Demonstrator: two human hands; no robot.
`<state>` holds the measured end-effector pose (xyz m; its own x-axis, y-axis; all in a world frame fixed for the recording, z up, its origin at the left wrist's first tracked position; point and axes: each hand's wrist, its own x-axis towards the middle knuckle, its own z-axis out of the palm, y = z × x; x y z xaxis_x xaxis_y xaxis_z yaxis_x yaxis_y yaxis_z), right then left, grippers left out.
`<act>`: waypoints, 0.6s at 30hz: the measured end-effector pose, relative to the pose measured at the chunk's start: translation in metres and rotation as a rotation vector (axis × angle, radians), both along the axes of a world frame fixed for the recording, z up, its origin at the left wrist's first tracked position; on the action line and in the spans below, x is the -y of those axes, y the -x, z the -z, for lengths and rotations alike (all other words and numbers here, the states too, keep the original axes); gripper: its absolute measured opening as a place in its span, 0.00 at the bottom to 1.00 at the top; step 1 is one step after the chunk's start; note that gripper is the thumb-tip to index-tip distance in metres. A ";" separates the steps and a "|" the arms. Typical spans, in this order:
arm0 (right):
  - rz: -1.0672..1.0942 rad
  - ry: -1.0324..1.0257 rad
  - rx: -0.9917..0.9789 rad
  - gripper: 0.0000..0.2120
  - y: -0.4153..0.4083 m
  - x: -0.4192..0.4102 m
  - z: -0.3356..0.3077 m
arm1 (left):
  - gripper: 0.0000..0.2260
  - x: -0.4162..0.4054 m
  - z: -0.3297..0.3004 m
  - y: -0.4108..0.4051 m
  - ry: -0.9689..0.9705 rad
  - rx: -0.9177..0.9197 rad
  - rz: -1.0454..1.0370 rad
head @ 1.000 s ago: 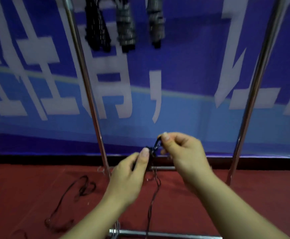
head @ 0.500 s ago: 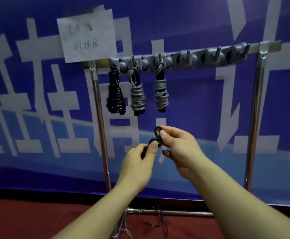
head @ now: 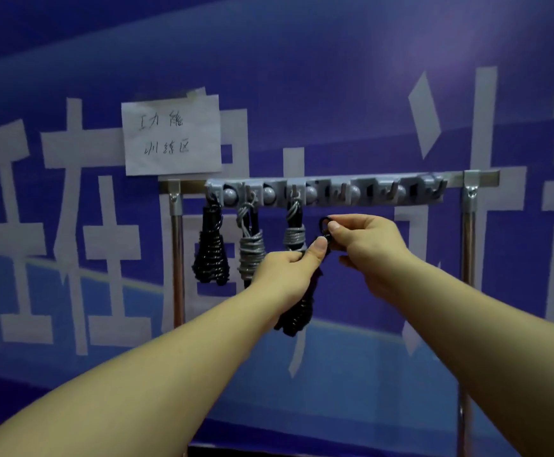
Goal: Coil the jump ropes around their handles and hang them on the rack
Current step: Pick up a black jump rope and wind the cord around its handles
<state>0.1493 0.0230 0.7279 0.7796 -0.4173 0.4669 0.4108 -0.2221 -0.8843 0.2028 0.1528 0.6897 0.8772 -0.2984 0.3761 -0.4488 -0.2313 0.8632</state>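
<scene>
Here the blue banner with its large white characters fills the view behind everything, and the rack stands in front of it on two metal posts. A handwritten paper note is taped above the rack's left end. Along the top bar runs a grey hook strip, and three coiled ropes already hang from its left hooks: a black coiled rope farthest left, a grey coiled rope beside it, and a second grey coiled rope next along.

Your left hand has its grip closed around the black jump rope, thumb pressed up near the top, while the wound bundle hangs down below your palm. Your right hand pinches the small black loop at the top of that rope between thumb and forefinger, the other fingers curled. The loop sits just beneath the strip, below a free hook and right of the second grey coiled rope, not yet on it.
</scene>
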 end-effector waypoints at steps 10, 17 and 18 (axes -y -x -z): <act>0.271 0.066 0.059 0.04 -0.021 0.022 -0.065 | 0.31 0.036 -0.070 -0.006 -0.099 0.080 -0.133; 0.284 0.050 0.011 0.07 -0.033 0.035 -0.073 | 0.40 0.045 -0.079 -0.017 -0.171 0.036 -0.224; 0.285 0.047 -0.001 0.06 -0.036 0.037 -0.073 | 0.41 0.045 -0.079 -0.018 -0.177 0.029 -0.225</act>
